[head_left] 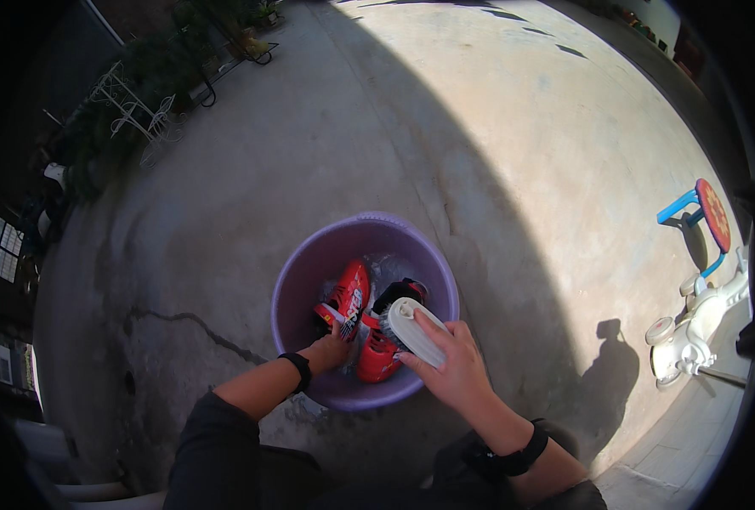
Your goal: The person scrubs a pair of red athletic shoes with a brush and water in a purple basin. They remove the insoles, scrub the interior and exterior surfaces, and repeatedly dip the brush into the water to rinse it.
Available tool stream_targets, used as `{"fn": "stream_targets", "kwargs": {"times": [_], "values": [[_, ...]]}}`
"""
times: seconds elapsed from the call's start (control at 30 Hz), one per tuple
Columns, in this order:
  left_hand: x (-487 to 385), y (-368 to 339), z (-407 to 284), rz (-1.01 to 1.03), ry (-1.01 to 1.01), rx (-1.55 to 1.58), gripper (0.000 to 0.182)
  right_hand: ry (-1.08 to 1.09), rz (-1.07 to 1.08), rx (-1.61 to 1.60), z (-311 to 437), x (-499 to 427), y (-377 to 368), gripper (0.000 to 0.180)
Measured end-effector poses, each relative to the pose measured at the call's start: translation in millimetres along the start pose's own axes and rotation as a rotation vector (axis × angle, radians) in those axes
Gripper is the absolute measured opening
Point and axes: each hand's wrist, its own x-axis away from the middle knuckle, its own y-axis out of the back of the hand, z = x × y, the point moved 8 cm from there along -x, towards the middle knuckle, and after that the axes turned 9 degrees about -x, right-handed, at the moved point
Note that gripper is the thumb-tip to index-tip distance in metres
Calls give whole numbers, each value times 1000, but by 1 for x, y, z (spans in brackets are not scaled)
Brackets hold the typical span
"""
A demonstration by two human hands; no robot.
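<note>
A purple plastic basin [366, 220] stands on the concrete floor before me, with some water in it. Inside lie two red shoes. The left red shoe [356, 290] points away from me, and my left hand [329, 349] grips it at its near end. Beside it, the right red shoe [377, 360] has its toe towards me and its black lining showing at the far end. Over this shoe my right hand [455, 360] holds a white scrubbing brush [417, 331] with dark bristles facing left. Whether the bristles touch the shoe I cannot tell.
A small stool [713, 215] with a red patterned seat and blue legs stands at the right, near a white wheeled ride-on toy [687, 338]. White metal plant stands [136, 108] and potted plants line the upper left. A crack [205, 328] runs across the floor left of the basin.
</note>
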Motion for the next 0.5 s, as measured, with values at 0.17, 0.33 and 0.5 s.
{"fn": "stream_targets", "kwargs": {"times": [0.17,0.33,0.5], "values": [[7,-10,8,7,484,550,34,-13,17,16,-4,2,8,58],[1,-21,7,-31,360,597,36,-9,27,-11,-5,2,12,58],[-30,-60,-2,69,68,705,36,-4,23,-31,-5,2,13,59]]}}
